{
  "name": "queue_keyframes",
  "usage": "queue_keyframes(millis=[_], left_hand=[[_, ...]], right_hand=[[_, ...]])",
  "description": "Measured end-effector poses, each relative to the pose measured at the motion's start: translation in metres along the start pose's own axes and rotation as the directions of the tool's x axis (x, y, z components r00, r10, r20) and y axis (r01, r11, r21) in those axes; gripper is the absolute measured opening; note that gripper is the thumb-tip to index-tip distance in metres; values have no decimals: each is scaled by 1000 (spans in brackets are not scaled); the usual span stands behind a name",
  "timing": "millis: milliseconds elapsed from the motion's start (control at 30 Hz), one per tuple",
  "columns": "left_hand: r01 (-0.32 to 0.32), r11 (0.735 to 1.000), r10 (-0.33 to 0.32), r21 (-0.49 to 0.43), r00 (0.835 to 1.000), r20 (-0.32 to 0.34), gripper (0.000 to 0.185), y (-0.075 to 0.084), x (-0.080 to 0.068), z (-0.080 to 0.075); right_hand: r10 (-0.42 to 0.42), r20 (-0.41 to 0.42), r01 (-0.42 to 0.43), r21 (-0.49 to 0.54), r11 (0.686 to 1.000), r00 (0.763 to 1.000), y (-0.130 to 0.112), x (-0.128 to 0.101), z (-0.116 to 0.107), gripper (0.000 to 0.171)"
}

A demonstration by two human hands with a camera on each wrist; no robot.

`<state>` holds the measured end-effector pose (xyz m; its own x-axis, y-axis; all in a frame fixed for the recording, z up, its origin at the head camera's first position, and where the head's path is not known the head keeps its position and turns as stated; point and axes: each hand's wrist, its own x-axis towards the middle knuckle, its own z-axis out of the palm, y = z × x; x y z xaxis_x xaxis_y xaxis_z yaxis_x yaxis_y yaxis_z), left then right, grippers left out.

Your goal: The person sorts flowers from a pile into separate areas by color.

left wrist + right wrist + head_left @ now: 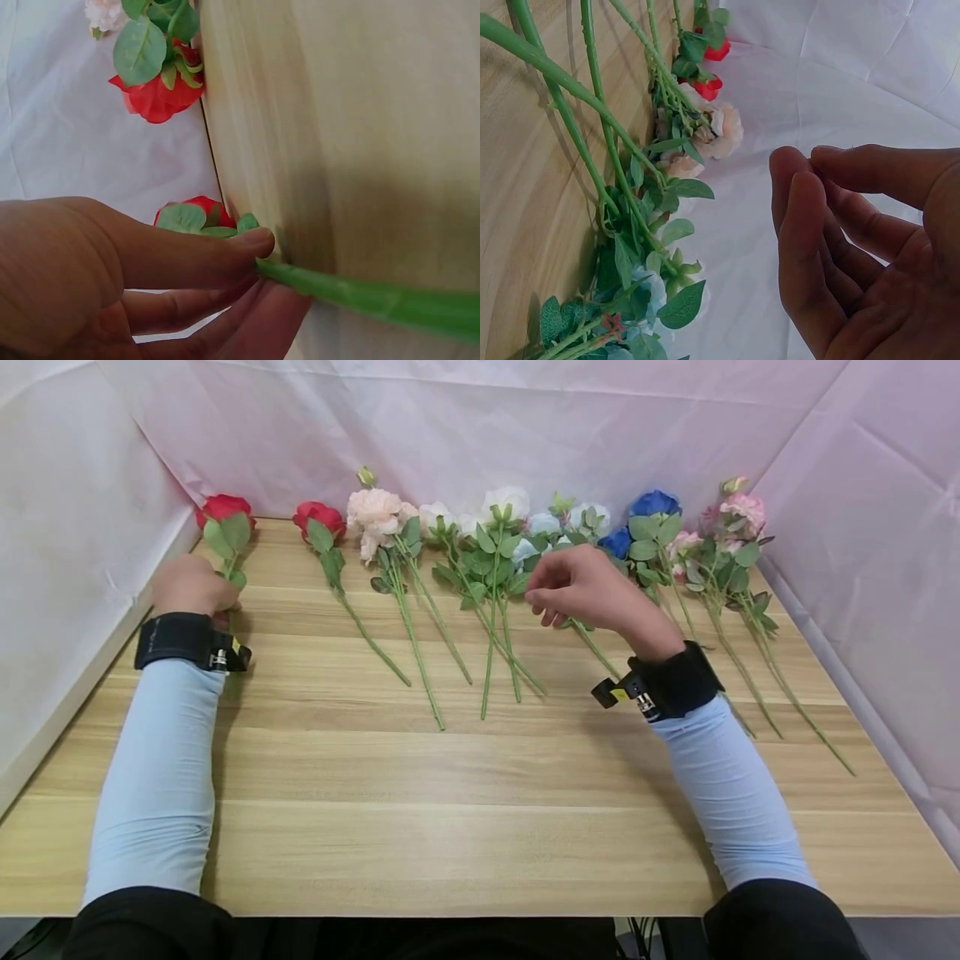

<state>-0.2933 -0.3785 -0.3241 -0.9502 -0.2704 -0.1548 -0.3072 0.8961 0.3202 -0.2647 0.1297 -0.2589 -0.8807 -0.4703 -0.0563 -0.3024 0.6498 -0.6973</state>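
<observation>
At the far left, my left hand [191, 587] pinches the green stem [375, 298] of a red rose [227, 508] between thumb and fingers. The bloom lies beyond the hand, against the back cloth. A second red rose [321, 517] lies to its right, apart from the hand. Over the middle-right flowers hangs my right hand [581, 589], its fingers loosely bent and holding nothing. In the right wrist view its thumb tip is close to the fingertips. White flowers [507, 503] and pale blue flowers [652, 289] lie near it, partly hidden in the head view.
Along the back of the wooden table [450, 827] lie pale pink flowers [375, 517], blue roses [654, 503] and pink flowers [744, 512], with stems toward the front. Several stems cross. White cloth walls [480, 427] stand at the back and both sides.
</observation>
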Motion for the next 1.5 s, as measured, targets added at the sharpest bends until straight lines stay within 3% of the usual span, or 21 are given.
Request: queue_keyframes(millis=[167,300,467,667,867,1067,1167,1333,1500], left_hand=[[-44,997,39,-57,996,-85,34,4,-6,-4],[-91,992,77,-85,984,-161,38,15,-13,-15],[-112,988,93,-106,981,-171,21,36,-24,-36],[-133,987,111,-93,970,-215,41,55,-42,-52],[-156,981,126,-119,966,-225,45,64,-50,-52],[-211,956,185,-202,973,-139,29,86,-55,-48],[-241,932,235,-272,970,-57,34,106,-63,-42],[-323,884,355,-339,934,32,35,144,-80,-24],[-390,834,465,-390,878,115,29,176,-102,-5]], right_hand=[[4,10,-4,-5,1000,1000,1,1,1,13],[3,10,-3,-10,1000,1000,0,1,0,13],[-4,-3,4,-12,1000,1000,-1,0,-2,12],[-6,-17,6,0,1000,1000,0,-2,-5,14],[-2,-10,2,5,1000,1000,1,-2,-7,13],[9,-9,-9,17,1000,1000,0,-1,-4,13],[10,-2,-10,17,1000,1000,-2,-1,-3,14],[-1,24,1,-2,1000,1000,-6,1,3,14],[-42,50,41,25,999,998,-10,1,11,15]])
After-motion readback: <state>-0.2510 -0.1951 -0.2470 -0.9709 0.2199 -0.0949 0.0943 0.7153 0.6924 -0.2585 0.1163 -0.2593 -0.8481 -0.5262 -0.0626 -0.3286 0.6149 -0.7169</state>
